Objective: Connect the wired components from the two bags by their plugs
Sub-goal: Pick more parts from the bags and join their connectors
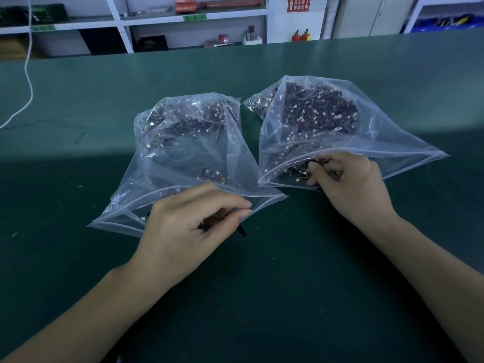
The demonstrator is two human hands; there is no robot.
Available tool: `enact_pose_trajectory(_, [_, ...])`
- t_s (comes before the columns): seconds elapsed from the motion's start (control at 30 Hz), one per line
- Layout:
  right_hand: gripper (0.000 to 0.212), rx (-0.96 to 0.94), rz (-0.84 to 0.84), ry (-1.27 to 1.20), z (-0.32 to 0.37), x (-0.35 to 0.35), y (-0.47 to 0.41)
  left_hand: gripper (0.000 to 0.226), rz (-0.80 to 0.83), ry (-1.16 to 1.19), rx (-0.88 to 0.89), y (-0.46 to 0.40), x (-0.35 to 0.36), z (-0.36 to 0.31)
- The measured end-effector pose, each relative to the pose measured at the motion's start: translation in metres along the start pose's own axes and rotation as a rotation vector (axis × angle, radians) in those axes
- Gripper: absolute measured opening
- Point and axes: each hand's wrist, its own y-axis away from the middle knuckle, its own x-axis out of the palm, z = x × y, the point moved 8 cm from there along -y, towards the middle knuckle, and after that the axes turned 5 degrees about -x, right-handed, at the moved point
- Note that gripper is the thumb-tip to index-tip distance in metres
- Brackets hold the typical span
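**Both hands at the mouths of two clear bags**

We see two clear plastic zip bags lying side by side on the dark green table mat [78,258], each heaped with dark wired components with small white plugs. Our left hand [183,226] sits at the left bag [183,158] mouth, fingers curled round a small black wired component [242,230]. Our right hand [351,184] reaches into the right bag [340,142], fingertips pinching what seems to be a dark part; it is mostly hidden. Single pieces blur through the plastic.
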Motion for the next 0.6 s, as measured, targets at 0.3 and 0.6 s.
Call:
enact_pose_trajectory(0.3, [0.024,-0.048,-0.053,-0.057,0.011,-0.004,0.004,0.013,-0.084,0.052,-0.011,0.001,-0.009,0.000])
enact_pose_trajectory(0.6, [0.029,-0.498,0.284,-0.287,0.081,0.027,0.043,0.013,-0.061,0.097,-0.047,0.000,-0.004,0.005])
